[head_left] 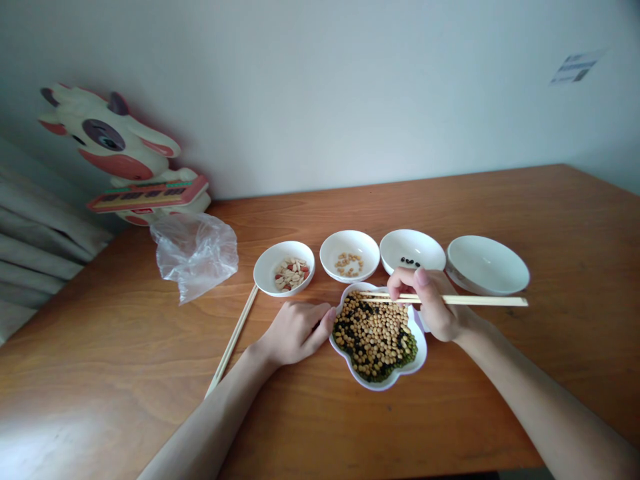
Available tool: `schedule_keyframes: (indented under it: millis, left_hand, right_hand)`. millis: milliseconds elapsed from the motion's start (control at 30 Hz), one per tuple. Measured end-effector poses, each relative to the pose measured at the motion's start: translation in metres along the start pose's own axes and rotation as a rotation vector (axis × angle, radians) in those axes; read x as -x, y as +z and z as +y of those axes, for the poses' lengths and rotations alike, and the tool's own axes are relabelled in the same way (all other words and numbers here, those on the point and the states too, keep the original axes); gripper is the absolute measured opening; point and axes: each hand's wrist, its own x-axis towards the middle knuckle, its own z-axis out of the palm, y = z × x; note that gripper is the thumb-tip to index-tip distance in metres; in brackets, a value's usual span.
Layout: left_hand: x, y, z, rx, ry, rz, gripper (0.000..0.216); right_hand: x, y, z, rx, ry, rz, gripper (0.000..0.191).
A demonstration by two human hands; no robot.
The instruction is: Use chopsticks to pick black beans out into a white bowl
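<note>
A white flower-shaped bowl (420, 357) holds a mix of soybeans (377, 333), black beans and green mung beans. Its left rim is gripped by my left hand (297, 331), thumb and fingertips at the edge. My right hand (434, 303) is closed round a pair of wooden chopsticks (490, 301), held nearly level over the bowl's far side. Their tips reach the beans at the upper left; whether they pinch one I cannot tell. Behind stand small white bowls: one with peanuts (291, 274), one with soybeans (349, 265), and one with a few black beans (411, 261).
Another white bowl (489, 265) stands at the right end of the row. A second pair of chopsticks (233, 340) lies left of my left hand. Farther left are a crumpled clear plastic bag (197, 253) and a cow-shaped toy keyboard (133, 153) against the wall.
</note>
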Motion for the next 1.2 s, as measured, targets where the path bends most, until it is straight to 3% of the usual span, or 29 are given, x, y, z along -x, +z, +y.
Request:
schedule_keyframes:
  millis: [600,933,1200]
  left_hand:
    - [0.0005,0.0005,-0.0011,-0.013,0.009,0.0,0.041]
    - [0.0002,0.0007,-0.0017,0.011,0.001,-0.007,0.038]
    - [0.0011,0.0012,-0.0018,0.034,0.003,-0.007,0.036]
  right_hand:
    - [0.0019,0.002,-0.0016,-0.037,0.007,0.09,0.074]
    - [0.0012,0.0006,0.001,-0.053,0.05,0.028,0.074]
    - [0.0006,0.004,-0.0014,-0.048,0.023,0.056,0.073]
